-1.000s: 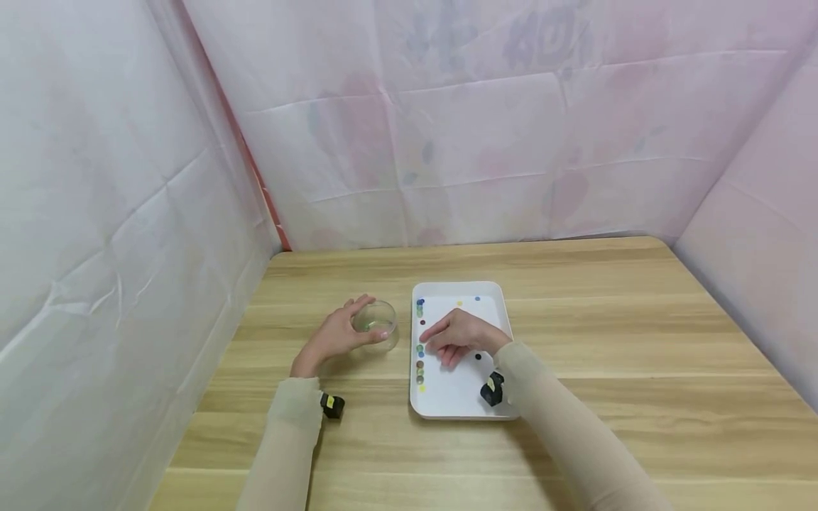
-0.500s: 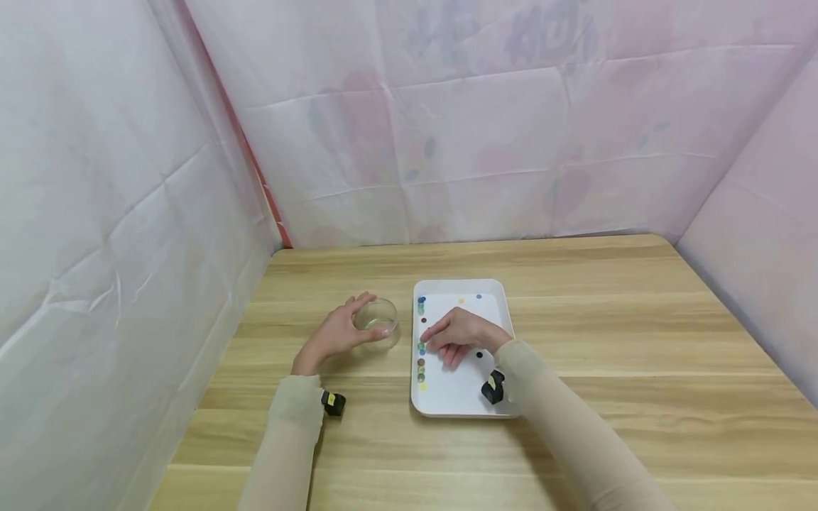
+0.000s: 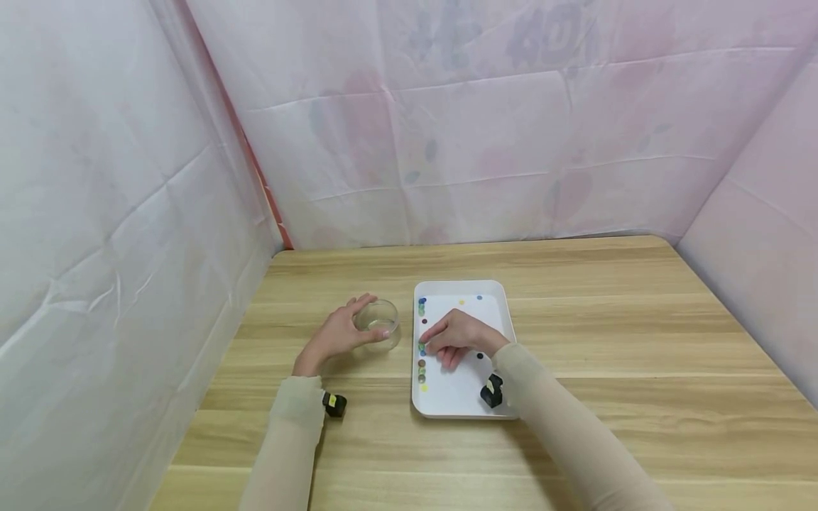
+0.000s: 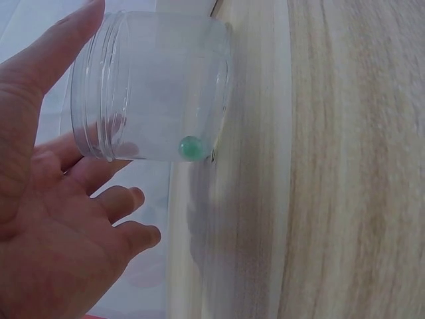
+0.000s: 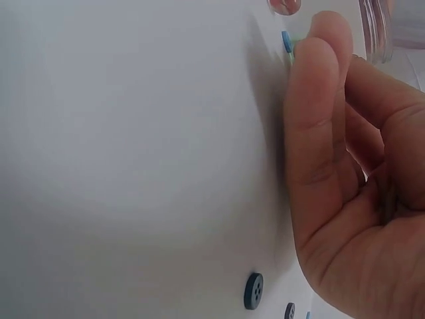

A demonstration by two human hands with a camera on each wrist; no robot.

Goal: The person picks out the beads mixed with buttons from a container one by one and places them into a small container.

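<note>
A clear plastic jar (image 3: 381, 321) stands on the wooden table left of a white tray (image 3: 461, 404). My left hand (image 3: 350, 328) holds the jar, thumb in front and fingers behind. In the left wrist view the jar (image 4: 156, 86) holds one green button (image 4: 191, 147). My right hand (image 3: 427, 344) lies in the tray, its index fingertip (image 5: 324, 33) touching a blue-green button (image 5: 286, 41) in the row of small coloured buttons (image 3: 421, 370) along the tray's left wall. The thumb is hidden. A dark button (image 5: 253, 290) lies near the palm.
A few loose buttons (image 3: 461, 302) sit at the tray's far end. Black wrist cameras (image 3: 333, 404) ride on both sleeves. Pink sheeting walls the table on the left, back and right. The table edge (image 3: 447, 490) runs in front.
My right hand has crept slightly nearer along the button row. The left hand and jar have stayed put.
</note>
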